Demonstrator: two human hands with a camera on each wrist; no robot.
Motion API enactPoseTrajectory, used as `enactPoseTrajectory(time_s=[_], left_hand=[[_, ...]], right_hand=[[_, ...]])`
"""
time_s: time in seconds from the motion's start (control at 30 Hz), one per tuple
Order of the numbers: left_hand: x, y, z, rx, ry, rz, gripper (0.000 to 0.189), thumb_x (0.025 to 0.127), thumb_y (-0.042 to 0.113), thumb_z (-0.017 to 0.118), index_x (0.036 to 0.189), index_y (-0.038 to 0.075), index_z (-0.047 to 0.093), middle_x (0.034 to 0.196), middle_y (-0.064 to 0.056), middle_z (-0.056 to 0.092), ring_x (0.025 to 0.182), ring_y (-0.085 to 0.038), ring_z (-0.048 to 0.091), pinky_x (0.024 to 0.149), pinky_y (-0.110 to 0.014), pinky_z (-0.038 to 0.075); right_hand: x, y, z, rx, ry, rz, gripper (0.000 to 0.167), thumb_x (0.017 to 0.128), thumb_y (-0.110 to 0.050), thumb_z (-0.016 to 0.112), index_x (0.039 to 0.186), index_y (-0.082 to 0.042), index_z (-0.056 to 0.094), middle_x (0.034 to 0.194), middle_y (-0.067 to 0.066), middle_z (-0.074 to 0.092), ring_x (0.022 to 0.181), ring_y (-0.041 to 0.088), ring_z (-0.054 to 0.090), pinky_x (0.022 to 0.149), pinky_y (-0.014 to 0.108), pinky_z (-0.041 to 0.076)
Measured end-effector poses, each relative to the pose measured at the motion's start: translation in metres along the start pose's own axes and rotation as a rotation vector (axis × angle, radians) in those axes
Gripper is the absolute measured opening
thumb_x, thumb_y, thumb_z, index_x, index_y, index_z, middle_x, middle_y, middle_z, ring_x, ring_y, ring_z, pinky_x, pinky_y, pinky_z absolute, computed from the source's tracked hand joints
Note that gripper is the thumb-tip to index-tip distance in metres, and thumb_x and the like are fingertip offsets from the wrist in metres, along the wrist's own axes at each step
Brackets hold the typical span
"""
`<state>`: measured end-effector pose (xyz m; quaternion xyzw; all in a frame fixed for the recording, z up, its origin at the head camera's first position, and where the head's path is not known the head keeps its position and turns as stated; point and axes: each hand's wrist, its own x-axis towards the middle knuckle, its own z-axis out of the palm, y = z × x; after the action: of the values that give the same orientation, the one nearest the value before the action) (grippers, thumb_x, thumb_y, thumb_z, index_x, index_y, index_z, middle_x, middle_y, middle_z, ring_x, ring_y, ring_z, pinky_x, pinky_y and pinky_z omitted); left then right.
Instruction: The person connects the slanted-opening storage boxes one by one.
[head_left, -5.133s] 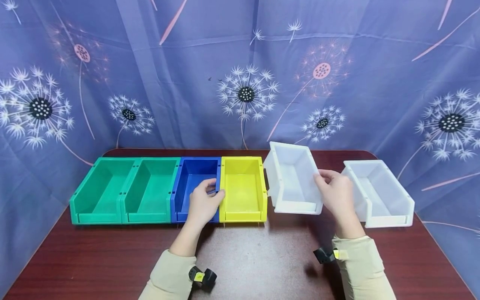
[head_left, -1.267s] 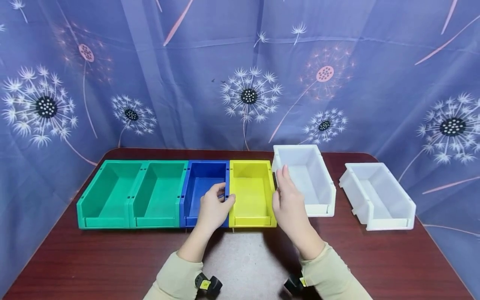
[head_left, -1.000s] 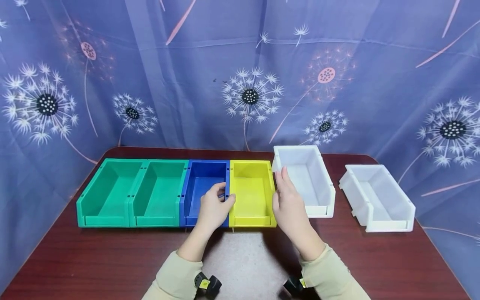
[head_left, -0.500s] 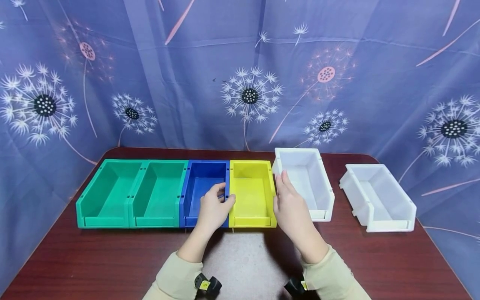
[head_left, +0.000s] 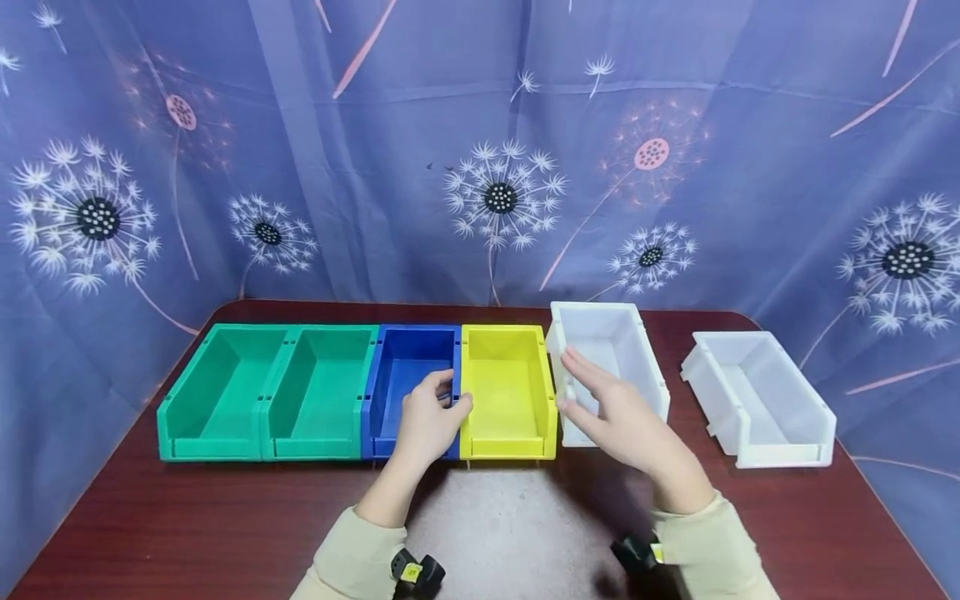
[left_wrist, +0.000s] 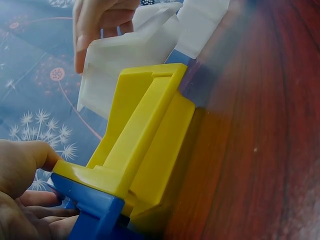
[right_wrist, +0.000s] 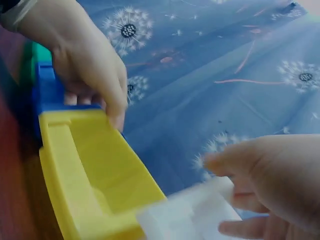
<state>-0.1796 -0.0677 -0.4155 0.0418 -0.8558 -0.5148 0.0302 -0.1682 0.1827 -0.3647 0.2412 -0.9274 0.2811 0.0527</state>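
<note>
In the head view, my left hand pinches the adjoining side walls of the blue bin and the yellow bin, thumb on the yellow side, fingers on the blue. My right hand is over the left wall of a white bin, its fingers extended and its thumb apart from them. This white bin stands just right of the yellow one and slightly farther back. The right wrist view is blurred; there, the right hand is beside the white bin's rim, and contact is unclear.
Two green bins adjoin the blue bin on the left. A second white bin stands apart at the right, on the dark red-brown table. A blue dandelion-print curtain hangs behind the table.
My right hand went from the white bin's right wall to the side of the yellow bin, then rightward over the white bin's left wall. That bin shifted slightly forward. The left hand keeps its pinch.
</note>
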Motion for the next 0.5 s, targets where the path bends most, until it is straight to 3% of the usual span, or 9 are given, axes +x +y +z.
enactPoseTrajectory(time_s=[0.23,0.5], left_hand=[[0.002,-0.002,-0.001,-0.004,-0.006,-0.003,0.050,0.086,0.024,0.065,0.131,0.003,0.054,0.125,-0.017,0.062,0.107,-0.031,0.064,0.087,-0.043,0.054],[0.003,0.000,-0.001,0.026,-0.021,-0.021,0.051,0.086,0.023,0.065,0.131,0.003,0.053,0.124,-0.017,0.062,0.108,-0.030,0.064,0.087,-0.043,0.054]], right_hand=[[-0.002,0.009,-0.013,-0.148,-0.131,-0.083,0.079,0.083,-0.036,0.071,0.147,-0.008,0.033,0.155,0.007,0.028,0.140,0.027,0.034,0.108,0.046,0.034],[0.011,0.008,-0.016,-0.203,-0.189,-0.102,0.089,0.076,-0.037,0.076,0.146,-0.003,0.032,0.155,0.013,0.027,0.142,0.033,0.027,0.111,0.049,0.030]])
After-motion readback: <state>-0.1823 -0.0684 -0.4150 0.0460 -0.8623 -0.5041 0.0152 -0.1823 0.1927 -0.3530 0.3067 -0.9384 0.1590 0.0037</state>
